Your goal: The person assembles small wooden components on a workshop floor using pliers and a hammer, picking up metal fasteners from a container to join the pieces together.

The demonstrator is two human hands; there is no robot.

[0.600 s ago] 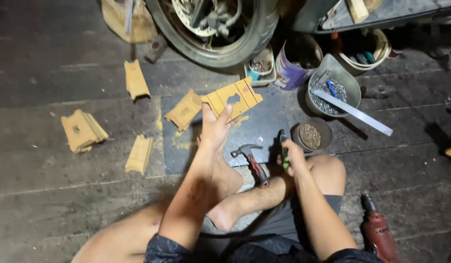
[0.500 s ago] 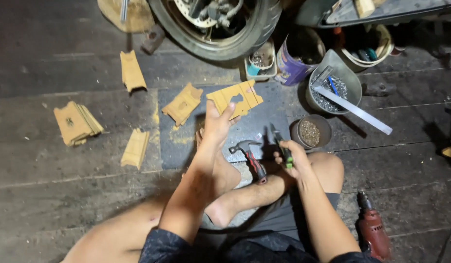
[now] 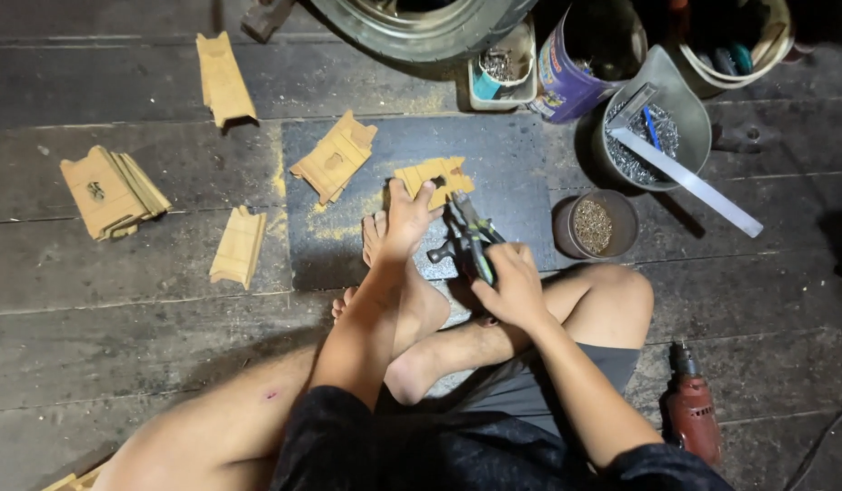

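We sit cross-legged on a dark plank floor [image 3: 121, 345], our left hand [image 3: 405, 223] pressing a notched wooden piece [image 3: 432, 177] onto a dark mat [image 3: 512, 182], our right hand [image 3: 512, 286] gripping green-handled pliers [image 3: 473, 238] just beside it. More wooden pieces [image 3: 112, 191] lie to the left; a ruler [image 3: 689, 182] rests across a bucket of nails [image 3: 657, 136], and a red drill [image 3: 692, 414] lies by our knee.

It is a workshop: wood pieces [image 3: 111, 190] on the floor, a drill [image 3: 693, 417] lower right, a nail tub [image 3: 656, 133] upper right.
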